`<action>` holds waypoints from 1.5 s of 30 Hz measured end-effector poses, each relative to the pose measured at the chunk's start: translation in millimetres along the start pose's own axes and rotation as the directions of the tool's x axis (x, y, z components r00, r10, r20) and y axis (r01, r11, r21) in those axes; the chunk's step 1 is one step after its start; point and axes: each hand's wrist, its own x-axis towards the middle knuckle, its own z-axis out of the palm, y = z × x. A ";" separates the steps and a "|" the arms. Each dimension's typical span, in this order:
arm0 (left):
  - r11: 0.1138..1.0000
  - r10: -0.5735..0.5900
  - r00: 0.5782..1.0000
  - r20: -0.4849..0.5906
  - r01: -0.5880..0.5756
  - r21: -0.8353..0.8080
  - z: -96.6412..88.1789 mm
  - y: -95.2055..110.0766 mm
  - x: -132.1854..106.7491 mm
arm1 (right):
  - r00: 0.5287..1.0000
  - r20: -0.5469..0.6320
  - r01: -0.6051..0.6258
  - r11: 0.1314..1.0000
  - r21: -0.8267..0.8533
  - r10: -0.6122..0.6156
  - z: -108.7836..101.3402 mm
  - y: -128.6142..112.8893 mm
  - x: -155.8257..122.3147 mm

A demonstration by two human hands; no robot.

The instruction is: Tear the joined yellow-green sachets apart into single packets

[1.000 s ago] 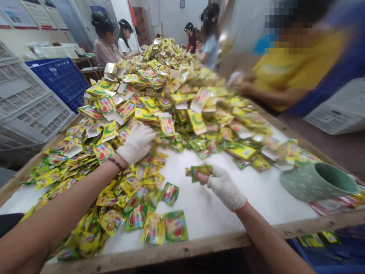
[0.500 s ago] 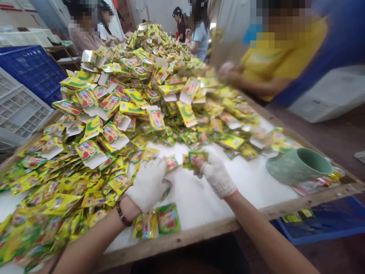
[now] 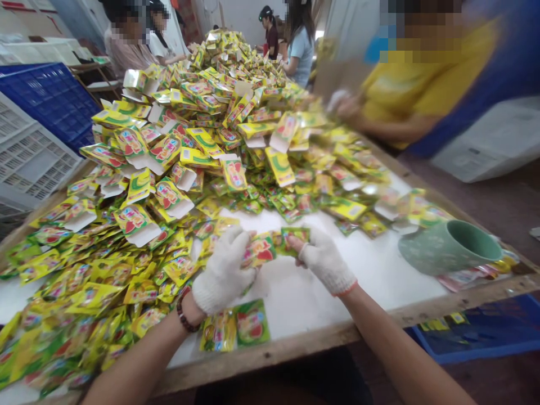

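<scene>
Both my hands wear white knit gloves and meet above the white table (image 3: 379, 270). My left hand (image 3: 223, 270) is closed on a green and yellow sachet (image 3: 261, 250), lifted off the table. My right hand (image 3: 323, 259) pinches a small stack of the same sachets (image 3: 293, 236), right beside the left hand's sachet. A big heap of sachets and flat yellow cartons (image 3: 202, 140) covers the table behind and to the left. Two sachets (image 3: 236, 329) lie at the near edge under my left wrist.
A green cup (image 3: 451, 247) lies on its side at the right, near the table's wooden rim (image 3: 295, 349). A person in a yellow shirt (image 3: 417, 84) works at the right side; others sit at the far end. Blue and white crates (image 3: 37, 124) stand at the left.
My left hand drew back from the heap, took up a sachet and brought it over to the stack in my right hand. The right hand shifted slightly left and up.
</scene>
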 end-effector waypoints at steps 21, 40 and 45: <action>0.996 0.065 0.993 -0.101 -0.058 0.066 5.0 13.3 -3.6 | 0.987 0.093 0.135 0.990 -0.030 -0.132 -2.0 -12.9 -8.4; 0.380 -0.245 0.918 0.313 0.388 -0.840 20.1 48.7 -16.6 | 0.923 0.151 0.381 0.897 -0.226 -0.354 -20.6 -16.6 -48.7; 0.471 -0.180 0.945 0.271 0.325 -0.820 28.9 45.5 -24.2 | 0.963 -0.194 0.179 0.983 -0.048 -0.185 -17.9 5.3 -62.2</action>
